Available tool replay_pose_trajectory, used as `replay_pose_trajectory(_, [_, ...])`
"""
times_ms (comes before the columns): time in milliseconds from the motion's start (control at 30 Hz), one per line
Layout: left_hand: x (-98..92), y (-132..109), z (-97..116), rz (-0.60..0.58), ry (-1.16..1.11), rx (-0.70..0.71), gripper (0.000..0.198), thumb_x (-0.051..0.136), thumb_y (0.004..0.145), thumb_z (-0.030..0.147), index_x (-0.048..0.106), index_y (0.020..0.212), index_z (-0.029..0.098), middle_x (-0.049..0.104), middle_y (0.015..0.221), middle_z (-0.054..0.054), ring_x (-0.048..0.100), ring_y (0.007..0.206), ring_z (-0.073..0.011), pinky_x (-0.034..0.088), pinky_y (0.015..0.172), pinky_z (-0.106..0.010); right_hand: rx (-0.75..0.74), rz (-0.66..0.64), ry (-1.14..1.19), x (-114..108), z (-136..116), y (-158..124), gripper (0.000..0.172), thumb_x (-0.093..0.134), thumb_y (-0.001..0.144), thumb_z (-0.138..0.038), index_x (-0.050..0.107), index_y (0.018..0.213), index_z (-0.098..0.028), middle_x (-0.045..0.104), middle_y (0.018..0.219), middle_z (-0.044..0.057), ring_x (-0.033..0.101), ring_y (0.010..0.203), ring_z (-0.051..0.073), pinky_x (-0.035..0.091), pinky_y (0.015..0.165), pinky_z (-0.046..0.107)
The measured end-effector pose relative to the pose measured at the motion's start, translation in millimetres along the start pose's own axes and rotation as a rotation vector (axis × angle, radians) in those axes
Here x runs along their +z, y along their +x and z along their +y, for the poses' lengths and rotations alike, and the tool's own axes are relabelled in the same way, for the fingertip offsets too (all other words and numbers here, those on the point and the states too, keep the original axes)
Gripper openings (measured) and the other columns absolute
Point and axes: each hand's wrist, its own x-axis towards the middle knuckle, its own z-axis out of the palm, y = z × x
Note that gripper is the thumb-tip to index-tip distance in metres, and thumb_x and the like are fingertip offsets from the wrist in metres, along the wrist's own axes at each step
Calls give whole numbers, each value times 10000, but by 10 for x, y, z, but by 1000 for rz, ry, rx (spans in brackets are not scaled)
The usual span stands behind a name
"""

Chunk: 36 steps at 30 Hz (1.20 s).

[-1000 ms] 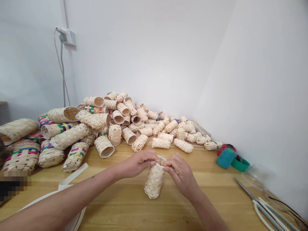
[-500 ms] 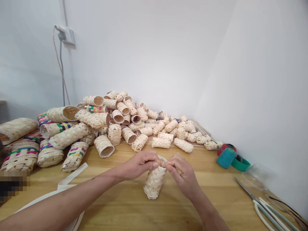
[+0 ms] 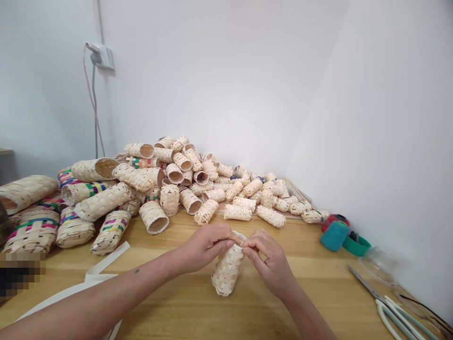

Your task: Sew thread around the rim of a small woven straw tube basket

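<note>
A small woven basket (image 3: 227,274) of pale strips tilts over the wooden table, its open mouth up and away from me. My left hand (image 3: 210,243) pinches the left side of its white-edged rim, thumb outside and fingers over the top. On the right side, the thumb and fingers of my right hand (image 3: 265,255) pinch the same rim. Fingers hide much of the mouth, and I cannot make out any needle or thread there. Behind my hands lies a large heap of similar woven baskets (image 3: 170,198), some with coloured bands.
White scissors (image 3: 392,307) lie at right, near glasses (image 3: 428,307) and a clear plastic container (image 3: 382,267). A teal thread spool (image 3: 334,236) and green tape roll (image 3: 357,244) stand by the wall. White strip (image 3: 108,259) curls under my left forearm. Cables hang from a socket (image 3: 105,57).
Both hands keep their pinch on the basket rim, with only slight finger shifts. The whole view has moved a little, so the surroundings appear slightly lower and further right.
</note>
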Motion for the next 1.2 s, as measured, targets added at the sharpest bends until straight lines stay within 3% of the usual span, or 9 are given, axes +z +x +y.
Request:
replay_pose_trajectory(167, [69, -1, -27, 53, -61, -1, 282, 384, 944, 297, 624, 962, 152, 624, 846, -48, 544, 781, -144, 399, 714, -241, 23, -3, -5, 8, 7, -1, 165, 492, 921, -239, 552, 779, -182, 523, 728, 6, 466, 718, 153, 346, 665, 286])
replay_pose_trajectory(400, [60, 20, -33, 17, -94, 24, 224, 439, 923, 262, 627, 911, 141, 607, 804, -42, 526, 756, -138, 386, 697, -234, 30, -9, 21, -44, 14, -12, 183, 443, 939, -242, 605, 869, -193, 555, 765, 19, 509, 749, 156, 384, 682, 275])
replay_pose_trajectory(500, [51, 24, -34, 29, -139, 9, 175, 483, 903, 226, 634, 899, 137, 612, 820, -42, 534, 777, -137, 388, 718, -232, 28, 26, 17, -64, 58, -28, 210, 402, 950, -218, 607, 1001, -223, 589, 812, 15, 531, 768, 145, 401, 689, 258])
replay_pose_trajectory(700, [52, 22, -30, 43, -145, -30, 155, 542, 870, 227, 652, 834, 123, 583, 747, -32, 509, 710, -128, 369, 660, -225, 211, 183, 137, -38, 113, -53, 89, 412, 950, -280, 469, 995, -230, 624, 768, -13, 520, 629, 115, 414, 598, 227])
replay_pose_trajectory(800, [58, 25, -20, 55, -115, -46, 156, 587, 842, 255, 663, 808, 123, 560, 701, -20, 473, 653, -115, 339, 606, -217, 266, 229, 181, -40, 92, -57, 134, 433, 941, -311, 400, 1038, -225, 648, 763, -9, 504, 570, 111, 408, 561, 227])
replay_pose_trajectory(967, [48, 29, 11, 27, -125, -76, 197, 569, 851, 275, 662, 777, 119, 564, 700, -25, 452, 627, -105, 320, 573, -211, 196, 131, 62, -71, 65, -65, 105, 440, 936, -287, 505, 981, -218, 656, 775, -2, 537, 602, 113, 408, 567, 220])
replay_pose_trajectory(1200, [29, 13, 52, -11, -185, -26, 227, 566, 850, 314, 657, 767, 124, 575, 727, -36, 494, 672, -113, 367, 620, -211, 199, 221, -17, -78, 101, -37, 166, 425, 923, -281, 566, 911, -194, 642, 753, 14, 538, 578, 119, 436, 553, 224])
